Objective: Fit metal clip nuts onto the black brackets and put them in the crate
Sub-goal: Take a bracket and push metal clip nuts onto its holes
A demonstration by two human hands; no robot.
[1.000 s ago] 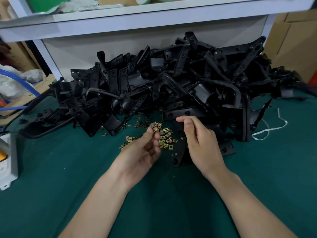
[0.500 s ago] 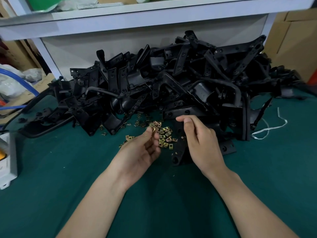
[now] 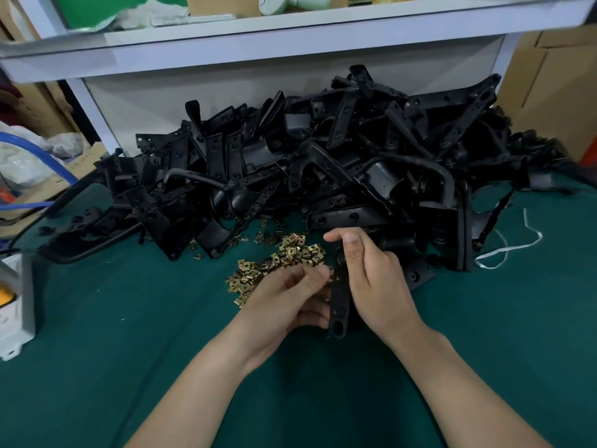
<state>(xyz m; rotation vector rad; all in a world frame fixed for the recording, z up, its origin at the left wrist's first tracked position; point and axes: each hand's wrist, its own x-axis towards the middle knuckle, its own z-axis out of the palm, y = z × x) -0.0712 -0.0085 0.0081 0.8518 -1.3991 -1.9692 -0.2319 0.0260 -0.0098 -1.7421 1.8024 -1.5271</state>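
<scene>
The right hand [image 3: 374,286] grips one black bracket [image 3: 339,299] near the scene centre, thumb and curled fingers closed around its far half, the strip pointing toward the near edge with a round hole at its near end. The left hand [image 3: 284,305] sits just left of that bracket with fingers curled. Its fingertips meet the bracket's left edge, but whether they pinch a clip nut cannot be told, as that spot is blurred. Loose clip nuts [image 3: 290,253] lie in a scatter on the green mat [image 3: 129,318], just beyond the left hand and in front of the bracket pile [image 3: 339,163]. The crate is not in view. Handling judgement: the bracket appears to be a rigid strip, light enough for one hand and not fragile. Hold it by the flat faces away from the edge receiving the nut, so the mounting holes stay exposed. The clip nuts appear to be small, thin, springy metal with hard edges, and probably slippery. Pinch one by its closed end, open mouth toward the bracket edge, and slide it on squarely. A tilted nut is likely to jam or spring away.
</scene>
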